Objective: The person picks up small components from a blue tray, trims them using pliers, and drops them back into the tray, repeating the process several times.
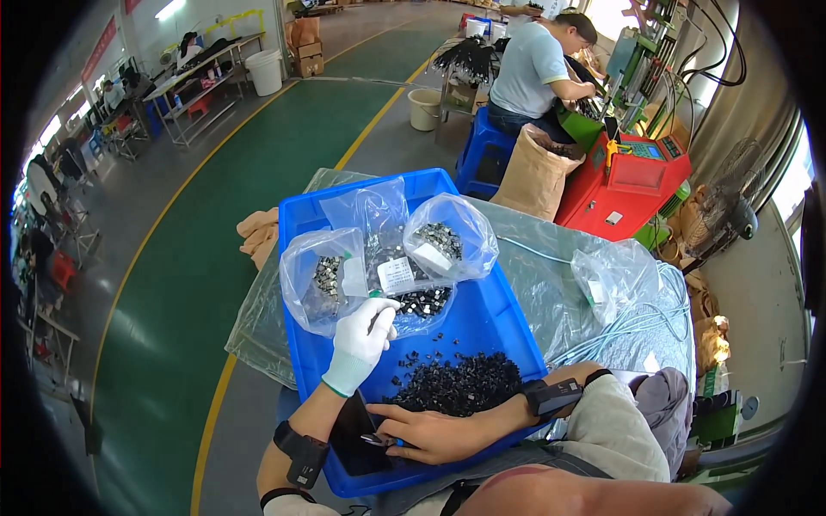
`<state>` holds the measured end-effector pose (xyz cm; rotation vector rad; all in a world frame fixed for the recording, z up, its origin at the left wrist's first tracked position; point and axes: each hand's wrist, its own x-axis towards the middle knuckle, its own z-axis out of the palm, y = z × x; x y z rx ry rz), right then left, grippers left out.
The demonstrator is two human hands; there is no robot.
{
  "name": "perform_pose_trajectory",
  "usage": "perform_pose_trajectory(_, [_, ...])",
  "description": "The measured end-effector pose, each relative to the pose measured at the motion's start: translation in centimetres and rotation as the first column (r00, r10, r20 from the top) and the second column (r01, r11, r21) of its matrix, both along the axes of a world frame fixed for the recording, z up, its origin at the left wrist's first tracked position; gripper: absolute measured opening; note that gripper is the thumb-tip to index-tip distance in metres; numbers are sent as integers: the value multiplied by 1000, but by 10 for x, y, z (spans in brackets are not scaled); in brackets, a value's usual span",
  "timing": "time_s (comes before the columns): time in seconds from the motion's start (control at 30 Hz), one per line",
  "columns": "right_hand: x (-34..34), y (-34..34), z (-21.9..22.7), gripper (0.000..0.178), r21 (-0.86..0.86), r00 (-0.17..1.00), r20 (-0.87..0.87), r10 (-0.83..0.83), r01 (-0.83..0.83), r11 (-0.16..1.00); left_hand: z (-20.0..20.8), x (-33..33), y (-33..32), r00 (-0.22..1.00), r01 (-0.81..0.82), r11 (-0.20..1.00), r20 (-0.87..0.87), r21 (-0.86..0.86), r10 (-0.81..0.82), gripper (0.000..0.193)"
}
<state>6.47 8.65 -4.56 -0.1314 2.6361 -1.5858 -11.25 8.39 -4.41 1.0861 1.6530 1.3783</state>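
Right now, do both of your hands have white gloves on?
No, only the left hand wears a white glove; the right hand is bare.

- green-painted aisle ahead of me, edged by yellow lines
- tube light and long workbench to my left
- bright window beside a draped curtain on my right

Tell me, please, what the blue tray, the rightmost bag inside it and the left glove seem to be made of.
Blue tray: likely moulded plastic, smooth and evenly coloured. Rightmost bag: thin, glossy plastic film, see-through and wrinkled. Left glove: probably knitted fabric, given its matte, close-fitting look.
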Motion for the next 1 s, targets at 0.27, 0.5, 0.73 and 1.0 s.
perform_pose_trajectory(0.27, [-7,-8,-11,27,-42,998,-49,-39,37,998,22,-3,-15,996,-81,993,39,89,78,25])
perform_pose_trajectory(0.5, [10,4,-7,21,62,998,-27,-59,60,996,121,36,-81,933,-140,562,-82,815,351,55])
perform_pose_trajectory(0.73, [2,10,-1,26,86,998,35,59,-62,994,171,72,-88,527,62,47,-72,997,847,43])
perform_pose_trajectory(1.0, [1,13,-2,27,106,998,-24,-56,58,993,164,37,-105,450,47,480,-448,876,773,43])
